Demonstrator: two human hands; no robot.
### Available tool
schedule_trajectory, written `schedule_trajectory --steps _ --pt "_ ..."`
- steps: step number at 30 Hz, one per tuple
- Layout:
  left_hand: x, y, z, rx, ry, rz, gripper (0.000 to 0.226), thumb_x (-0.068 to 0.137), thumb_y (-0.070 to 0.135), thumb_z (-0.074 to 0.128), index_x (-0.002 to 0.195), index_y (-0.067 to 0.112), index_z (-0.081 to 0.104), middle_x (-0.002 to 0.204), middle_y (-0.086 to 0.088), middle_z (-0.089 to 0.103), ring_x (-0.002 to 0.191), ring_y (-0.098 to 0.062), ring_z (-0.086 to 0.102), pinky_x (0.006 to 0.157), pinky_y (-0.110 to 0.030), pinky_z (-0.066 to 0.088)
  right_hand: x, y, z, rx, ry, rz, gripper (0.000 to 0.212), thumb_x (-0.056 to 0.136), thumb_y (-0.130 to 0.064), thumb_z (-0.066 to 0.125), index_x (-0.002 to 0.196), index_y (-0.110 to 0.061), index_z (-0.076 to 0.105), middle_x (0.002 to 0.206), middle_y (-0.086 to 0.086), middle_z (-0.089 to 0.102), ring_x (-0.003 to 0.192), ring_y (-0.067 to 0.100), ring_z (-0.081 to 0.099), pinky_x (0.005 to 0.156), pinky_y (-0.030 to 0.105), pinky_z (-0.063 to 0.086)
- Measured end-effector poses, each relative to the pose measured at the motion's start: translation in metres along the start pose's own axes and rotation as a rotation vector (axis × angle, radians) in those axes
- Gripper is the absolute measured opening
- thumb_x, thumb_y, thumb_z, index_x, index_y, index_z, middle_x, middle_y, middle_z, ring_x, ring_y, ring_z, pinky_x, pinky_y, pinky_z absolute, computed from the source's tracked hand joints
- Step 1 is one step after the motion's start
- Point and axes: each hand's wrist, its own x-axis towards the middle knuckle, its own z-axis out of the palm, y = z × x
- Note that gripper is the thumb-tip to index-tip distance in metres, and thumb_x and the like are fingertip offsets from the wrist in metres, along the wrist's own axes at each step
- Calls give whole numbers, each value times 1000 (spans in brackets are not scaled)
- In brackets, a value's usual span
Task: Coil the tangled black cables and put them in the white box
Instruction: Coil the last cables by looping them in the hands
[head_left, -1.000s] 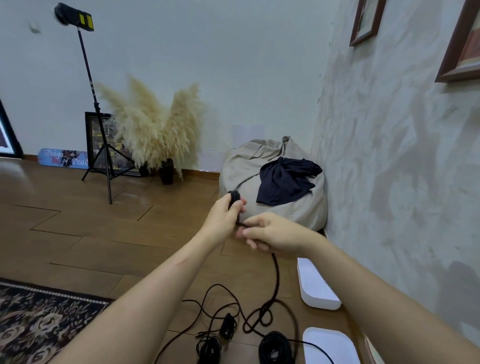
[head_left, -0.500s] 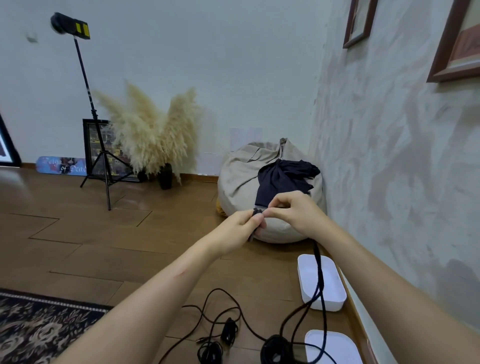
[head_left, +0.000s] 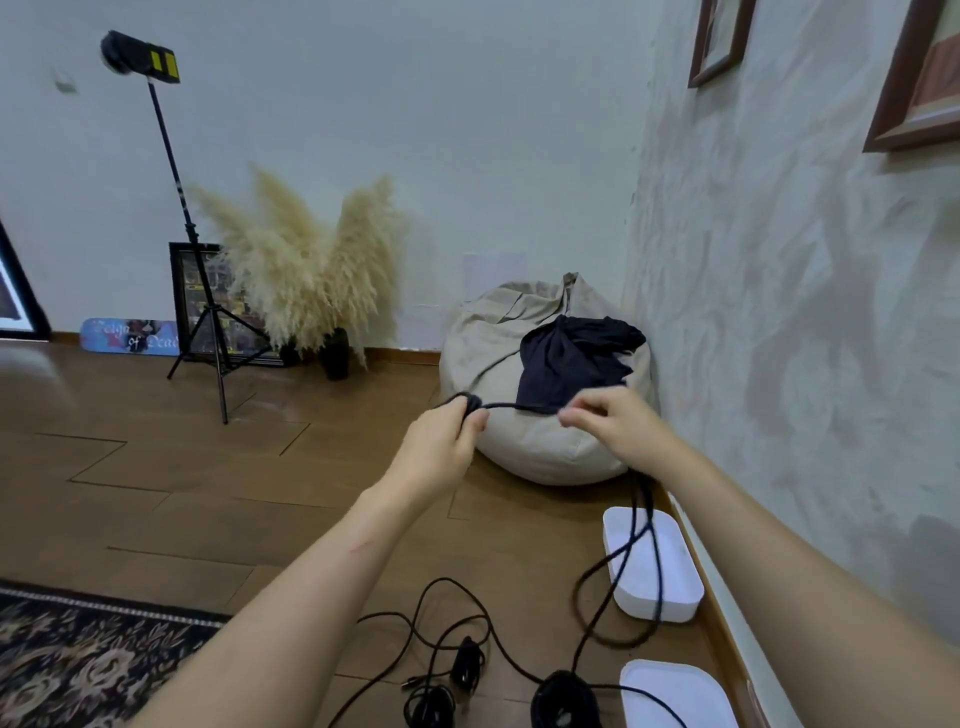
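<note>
My left hand (head_left: 447, 431) grips a small wound bunch of a black cable (head_left: 644, 551), held up in front of me. The cable runs taut from that bunch to my right hand (head_left: 613, 421), whose fingers curl round it. From my right hand it hangs down in loose loops over the open white box (head_left: 675, 597) by the wall. More tangled black cables (head_left: 452, 670) and a coiled bundle (head_left: 563, 699) lie on the floor near the bottom edge.
A white lid (head_left: 675, 696) lies on the floor in front of the box. A beige beanbag (head_left: 514, 421) with a dark cloth (head_left: 571, 364) sits in the corner. A tripod stand (head_left: 208, 332), dried grass in a vase (head_left: 311, 270) and a patterned rug (head_left: 78, 660) are to the left.
My hands have moved apart, the left one going left, so the cable now stretches between them. The hanging loops have shifted over the white box.
</note>
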Motion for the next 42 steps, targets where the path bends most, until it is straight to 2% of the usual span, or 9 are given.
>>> schedule_trajectory --steps 3,6,11,14,17,23,33,36,42 --pt "2 -23 -8 9 39 -146 33 110 36 41 90 16 59 80 2 64 78 -22 60 69 -41 45 -5 23 -10 28 12 94 18 96 -34 69 82 -27 77 77 0 72 78 24 64 78 48 49" --pt "1 -16 -8 -109 20 -155 32 110 34 40 89 19 60 82 2 67 77 -17 61 67 -32 46 0 15 -12 6 27 101 10 99 -27 65 94 -24 73 63 -12 60 62 9 52 67 35 42" --pt "-6 5 8 -247 -45 -112 31 110 32 41 86 23 60 83 -3 69 71 -15 58 76 -47 52 0 -18 2 234 -97 95 13 99 -26 65 107 -18 71 72 1 59 59 9 50 59 25 42" --pt "-7 11 8 -314 -91 -103 31 110 32 41 85 26 60 81 1 67 73 -14 59 83 -50 52 5 -32 2 140 14 -64 13 98 -28 67 94 -18 76 62 -15 61 60 -1 53 63 17 39" --pt "-11 23 7 -390 -204 -54 30 110 32 41 94 21 63 82 3 65 76 -11 59 82 -42 52 8 -37 0 92 174 -153 14 98 -29 67 85 -34 73 69 -16 66 64 3 55 64 29 42" --pt "-11 42 12 -432 -277 6 29 107 34 50 105 8 63 86 -8 66 78 -14 59 82 -47 52 3 -34 -3 138 315 -173 14 98 -27 67 89 -36 72 77 -26 68 76 0 62 71 21 41" --pt "-16 52 5 -516 -308 33 22 110 27 44 104 17 63 87 8 63 86 -7 58 84 -29 47 5 -26 -1 247 267 -61 5 93 -24 73 89 -25 75 76 -10 69 72 6 60 72 27 50" --pt "-14 54 -5 -665 -380 42 25 109 30 44 105 16 65 84 11 64 90 -9 62 90 -31 47 -1 -30 6 450 184 10 9 94 -17 72 96 -10 76 68 -1 60 57 -2 51 57 12 41" --pt "-13 62 -13 -1077 -470 -4 22 108 20 45 109 3 59 88 -3 57 91 -18 61 85 -27 51 -9 -34 25 665 72 118 21 101 -20 61 101 -2 72 68 2 57 54 7 41 50 19 29"
